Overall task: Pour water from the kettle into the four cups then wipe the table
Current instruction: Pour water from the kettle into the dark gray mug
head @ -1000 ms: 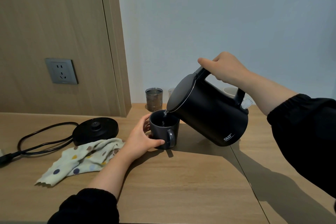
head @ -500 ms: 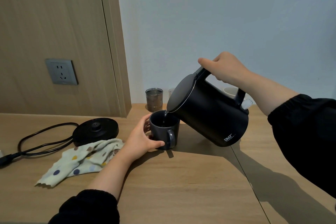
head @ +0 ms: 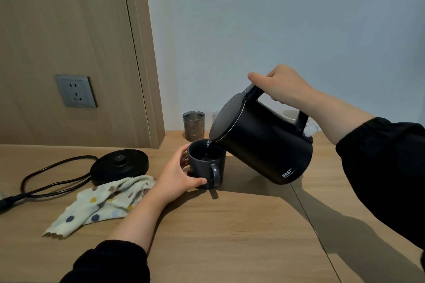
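kettle (head: 264, 145) tilts spout-down leftward over mug (head: 203, 169) (right hand (head: 284, 85) grips handle (head: 254, 91), left hand (head: 176, 176) wraps mug).

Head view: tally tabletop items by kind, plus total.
cups: 4 (grey mug, clear glass, second glass mostly hidden behind the kettle, white cup partly hidden)
kettle: 1
kettle base: 1
cloth: 1
total: 7

matt black kettle (head: 264, 145), dull grey mug (head: 207, 164), wood-grain table (head: 230, 236), soft dotted cloth (head: 103, 202).
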Motion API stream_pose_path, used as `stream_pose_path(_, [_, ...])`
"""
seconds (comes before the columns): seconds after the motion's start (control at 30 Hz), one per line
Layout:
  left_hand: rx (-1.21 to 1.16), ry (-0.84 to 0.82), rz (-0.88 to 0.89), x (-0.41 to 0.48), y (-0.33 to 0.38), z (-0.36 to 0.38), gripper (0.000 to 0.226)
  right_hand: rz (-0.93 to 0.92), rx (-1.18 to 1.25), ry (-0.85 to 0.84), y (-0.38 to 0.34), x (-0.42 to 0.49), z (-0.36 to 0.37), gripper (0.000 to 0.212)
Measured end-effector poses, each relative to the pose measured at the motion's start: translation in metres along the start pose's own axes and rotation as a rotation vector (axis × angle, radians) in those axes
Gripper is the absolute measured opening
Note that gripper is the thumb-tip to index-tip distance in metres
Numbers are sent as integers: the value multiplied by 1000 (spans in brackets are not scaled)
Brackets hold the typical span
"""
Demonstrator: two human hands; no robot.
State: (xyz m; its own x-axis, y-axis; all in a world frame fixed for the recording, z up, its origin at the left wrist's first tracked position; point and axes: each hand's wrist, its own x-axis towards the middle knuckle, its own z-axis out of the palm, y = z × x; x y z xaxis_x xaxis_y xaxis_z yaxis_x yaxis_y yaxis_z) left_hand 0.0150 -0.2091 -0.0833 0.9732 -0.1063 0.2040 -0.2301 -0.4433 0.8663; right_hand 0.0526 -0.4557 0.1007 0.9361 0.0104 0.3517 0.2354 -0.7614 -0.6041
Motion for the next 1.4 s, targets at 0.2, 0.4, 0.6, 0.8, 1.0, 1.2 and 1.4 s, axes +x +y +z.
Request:
stream_pose_path(0.2, [-16, 5, -5, -1, 2, 0, 87, 1, -1, 4, 0, 1, 0, 52])
stream_pose_path(0.4, [-27, 6, -7, -1, 2, 0, 88, -2, -12, 8, 0, 1, 1, 52])
stream_pose_path(0.6, [-28, 3, -9, 0, 0, 0, 88, -10, -12, 7, 1, 1, 1, 52])
stream_pose_path(0.8, [-13, 8, -7, 1, -2, 0, 90, -19, -19, 7, 1, 1, 1, 53])
stream_pose_path(1.0, [-19, 4, 8, 2, -5, 0, 90, -28, -25, 7, -2, 1, 1, 53])
stream_pose_path(1.2, [-23, 2, 11, 2, -5, 0, 90, -35, -33, 7, -3, 1, 1, 52])
stream_pose_path(1.4, [-27, -1, 6, 3, -5, 0, 88, -46, -39, 9, -4, 1, 2, 53])
